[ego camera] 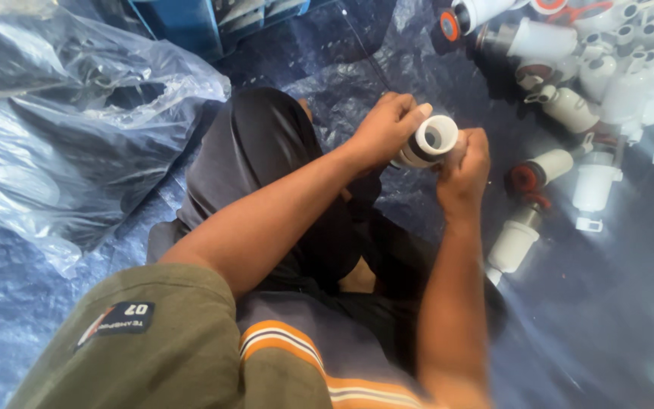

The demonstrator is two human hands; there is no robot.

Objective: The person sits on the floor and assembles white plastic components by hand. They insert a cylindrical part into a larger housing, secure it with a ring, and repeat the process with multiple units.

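The left hand is wrapped around a white plastic fitting above the blue tarp, near the heap of similar fittings at its far right corner. The right hand pinches its open rim. It looks light, rigid and smooth, best gripped around the barrel.

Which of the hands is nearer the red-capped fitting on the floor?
Right. The right hand is just left of the red-capped fitting; the left hand is farther left, beyond the white part both hold.

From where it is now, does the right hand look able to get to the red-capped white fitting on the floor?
Probably yes: the red-capped fitting lies just beside the right hand with nothing between, though that hand is busy on the white tube.
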